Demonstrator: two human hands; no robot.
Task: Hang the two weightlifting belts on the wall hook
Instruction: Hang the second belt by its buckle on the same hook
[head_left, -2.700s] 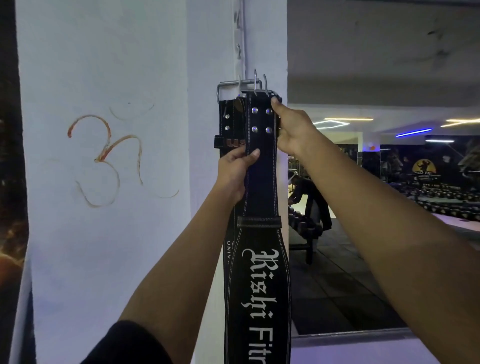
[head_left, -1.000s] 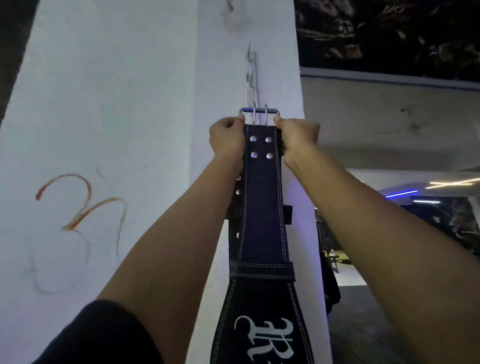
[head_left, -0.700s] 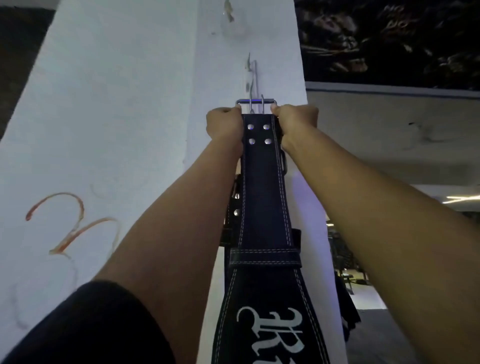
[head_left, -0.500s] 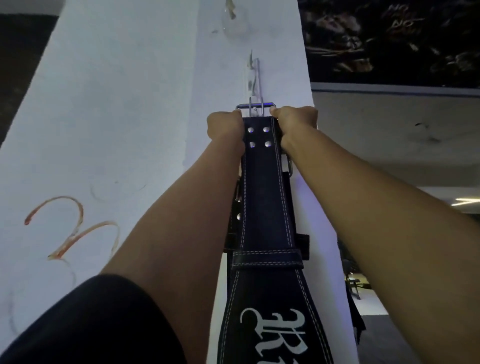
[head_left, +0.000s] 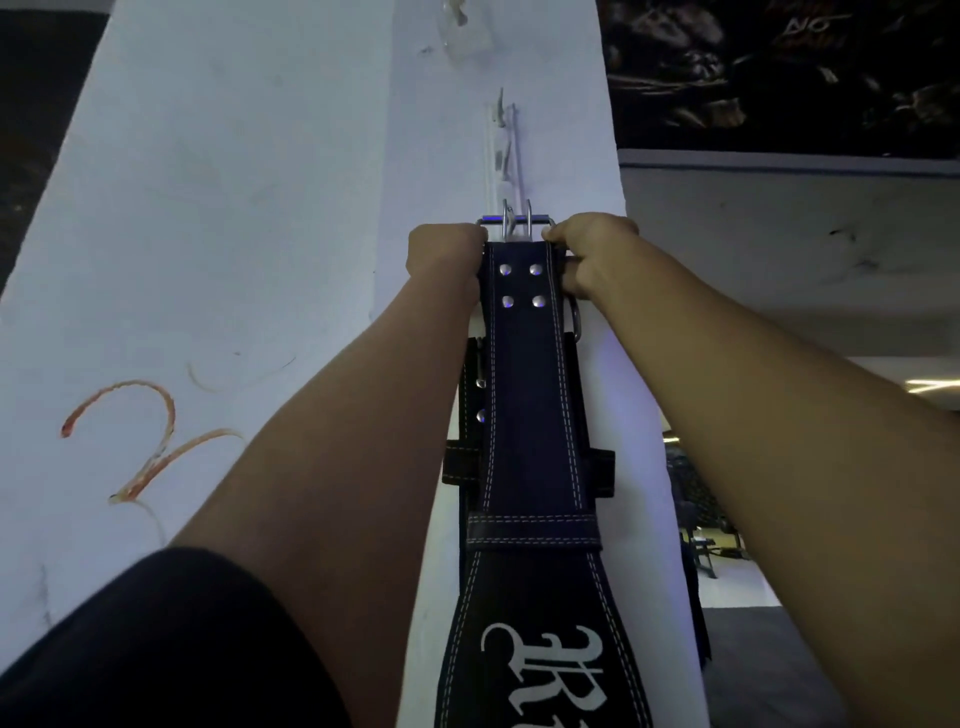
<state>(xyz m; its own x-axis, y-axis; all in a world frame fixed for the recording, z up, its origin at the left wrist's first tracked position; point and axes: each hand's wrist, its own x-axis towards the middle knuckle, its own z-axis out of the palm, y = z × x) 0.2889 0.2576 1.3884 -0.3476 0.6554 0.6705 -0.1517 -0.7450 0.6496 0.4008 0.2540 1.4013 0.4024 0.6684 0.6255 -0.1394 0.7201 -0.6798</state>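
A black weightlifting belt (head_left: 530, 415) with white stitching and white lettering hangs down the white pillar, its steel buckle (head_left: 517, 221) raised to the foot of a metal wall hook strip (head_left: 501, 150). My left hand (head_left: 444, 254) grips the belt's top left edge and my right hand (head_left: 592, 249) grips the top right edge by the buckle. A second black belt (head_left: 470, 410) lies behind the first, only its edges and a loop showing on both sides. Whether the buckle sits on a hook cannot be told.
The white pillar (head_left: 260, 208) carries an orange painted symbol (head_left: 145, 441) at the left. A dark mural (head_left: 779, 73) fills the upper right. Lower right, gym floor and equipment (head_left: 711, 540) show past the pillar's edge.
Both hands moved up from mid-belt to the buckle end and lifted it toward the hook strip. Over the last half second the hands and belt have barely shifted.
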